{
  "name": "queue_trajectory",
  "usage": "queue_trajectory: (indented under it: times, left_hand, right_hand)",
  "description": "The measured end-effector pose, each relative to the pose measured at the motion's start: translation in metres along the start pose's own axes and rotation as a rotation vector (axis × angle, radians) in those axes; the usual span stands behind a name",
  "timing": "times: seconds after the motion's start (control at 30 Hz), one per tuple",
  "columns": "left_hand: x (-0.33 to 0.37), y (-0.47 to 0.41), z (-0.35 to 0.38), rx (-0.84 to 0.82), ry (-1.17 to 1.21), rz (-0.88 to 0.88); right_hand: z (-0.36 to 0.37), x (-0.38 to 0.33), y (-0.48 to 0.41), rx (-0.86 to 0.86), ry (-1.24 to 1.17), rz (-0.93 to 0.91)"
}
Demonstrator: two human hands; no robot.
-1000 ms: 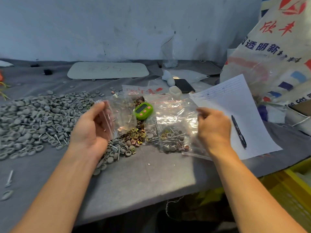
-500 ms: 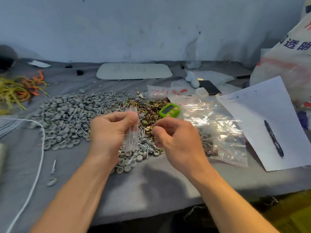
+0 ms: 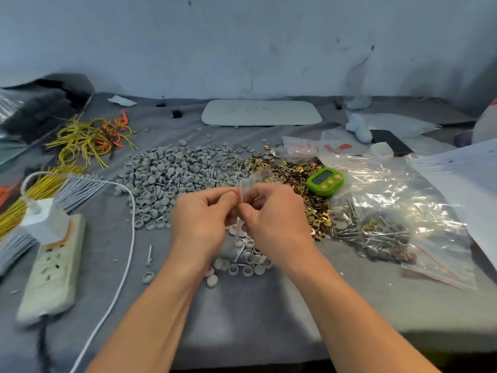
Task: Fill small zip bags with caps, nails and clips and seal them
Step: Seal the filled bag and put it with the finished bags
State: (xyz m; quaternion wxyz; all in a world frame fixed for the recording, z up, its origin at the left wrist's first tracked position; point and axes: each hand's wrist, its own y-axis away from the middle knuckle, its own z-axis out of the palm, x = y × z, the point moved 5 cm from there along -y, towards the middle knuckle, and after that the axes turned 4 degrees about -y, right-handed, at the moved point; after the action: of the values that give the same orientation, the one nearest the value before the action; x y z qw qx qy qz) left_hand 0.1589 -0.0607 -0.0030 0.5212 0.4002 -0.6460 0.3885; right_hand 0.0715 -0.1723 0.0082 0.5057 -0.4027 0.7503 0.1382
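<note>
A small clear zip bag with a red strip stands on edge between my two hands above the table. My left hand pinches its left side and my right hand pinches its right side, fingertips nearly meeting. Behind them lies a wide heap of grey caps with nails mixed in. Brass clips are piled to the right of it. More caps and a nail lie under my wrists. Filled zip bags lie on the right.
A green timer sits on the clips. A power strip with a white charger and cable lies at the left, with yellow and orange ties behind. A white tray is at the back, paper sheets at the right.
My right hand came from the pile of filled bags over to the left hand. Both hands now pinch the small bag's top close together. The view swung left.
</note>
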Motion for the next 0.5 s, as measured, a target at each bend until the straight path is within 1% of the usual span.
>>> queue_trajectory:
  times: [0.1, 0.17, 0.27, 0.33, 0.4, 0.5]
  left_hand:
    - [-0.001, -0.003, -0.014, 0.052, -0.065, -0.005]
    - [0.001, 0.001, -0.021, 0.084, -0.107, 0.037]
    - [0.010, 0.011, -0.024, 0.037, -0.165, 0.147]
    - [0.013, 0.014, -0.025, -0.003, -0.231, 0.192]
    - [0.012, 0.014, -0.027, 0.005, -0.287, 0.198]
    - [0.007, 0.011, -0.038, 0.089, -0.345, 0.164]
  right_hand:
    - [0.005, 0.000, -0.003, -0.042, -0.067, 0.004]
    - [0.006, 0.002, -0.005, -0.045, -0.143, 0.047]
    - [0.013, 0.003, -0.006, -0.067, -0.257, 0.126]
    - [0.018, 0.002, -0.006, -0.087, -0.295, 0.143]
    - [0.022, -0.001, -0.006, -0.103, -0.299, 0.144]
    - [0.030, -0.007, -0.007, -0.131, -0.325, 0.138]
